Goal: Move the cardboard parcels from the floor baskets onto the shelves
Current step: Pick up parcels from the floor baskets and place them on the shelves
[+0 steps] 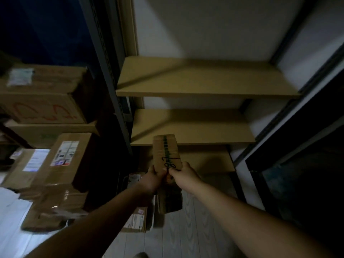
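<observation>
Dim storeroom: bare shelf (195, 127) sitting just beyond our hands. We are gripping narrow parcel (165, 151) at near end, left hand (153, 178) and right hand (183, 174) both curled round it, long axis pointing away toward shelf.

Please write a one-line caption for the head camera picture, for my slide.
Left hand and right hand hold a narrow cardboard parcel before the wooden shelves.

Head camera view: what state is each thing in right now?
held parcel, taped shut, in the air, not yet shelved
left hand, grips the parcel's near end
right hand, grips the same end
large box, closed, resting on a left shelf
middle shelf, parcel's far end overlaps its front edge
</observation>
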The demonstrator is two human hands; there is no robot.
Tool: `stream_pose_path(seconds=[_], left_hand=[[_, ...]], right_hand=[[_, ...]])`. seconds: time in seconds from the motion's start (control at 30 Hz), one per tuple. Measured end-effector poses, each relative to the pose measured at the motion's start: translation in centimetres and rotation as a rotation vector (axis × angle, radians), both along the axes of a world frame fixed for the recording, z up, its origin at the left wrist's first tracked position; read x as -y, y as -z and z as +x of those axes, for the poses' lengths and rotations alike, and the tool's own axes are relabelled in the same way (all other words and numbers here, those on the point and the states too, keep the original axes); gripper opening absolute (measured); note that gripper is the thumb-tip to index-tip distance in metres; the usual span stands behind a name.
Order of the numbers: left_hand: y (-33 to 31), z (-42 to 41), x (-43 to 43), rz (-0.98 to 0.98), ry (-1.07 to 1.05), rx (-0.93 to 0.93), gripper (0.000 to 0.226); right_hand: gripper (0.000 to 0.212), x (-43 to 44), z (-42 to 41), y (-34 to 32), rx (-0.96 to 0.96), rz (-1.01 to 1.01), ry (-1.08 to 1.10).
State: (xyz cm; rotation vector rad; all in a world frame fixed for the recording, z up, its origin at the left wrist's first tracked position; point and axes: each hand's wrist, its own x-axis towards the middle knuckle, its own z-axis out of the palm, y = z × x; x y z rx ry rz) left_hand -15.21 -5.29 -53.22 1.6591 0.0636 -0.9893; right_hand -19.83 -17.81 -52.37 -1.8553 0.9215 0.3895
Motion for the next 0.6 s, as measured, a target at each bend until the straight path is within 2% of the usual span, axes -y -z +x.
stream_pose_path(seconds=[0.17, 0.3, 0.37, 0.5, 0.6], left_hand=[[-6.9, -4.7, 1.1, -0.056, -0.013, 0.183, 0.068], [-12.1, -11.3, 2.7, -0.130, -0.006, 0.353, 0.061], [-14.0, -13.6, 3.3, -0.175, -0.006, 0.415, 0.060], [-18.4, -17.5, 3.9, -0.304, 0.016, 0.496, 0.045], [-21.5, -18.4, 4.1, -0.313, 0.062, 0.570, 0.038]], right_hand=[[0.040, 1.3, -4.9, -6.8, 0.175, -0.033, 0.017], [0.043, 3.0, -10.5, -12.0, 0.362, 0.039, 0.015], [0.046, 3.6, -12.6, -14.2, 0.415, 0.019, 0.013], [0.050, 4.7, -16.5, -18.9, 0.517, -0.052, 0.025], [0.056, 4.9, -17.9, -21.5, 0.596, -0.043, 0.055]])
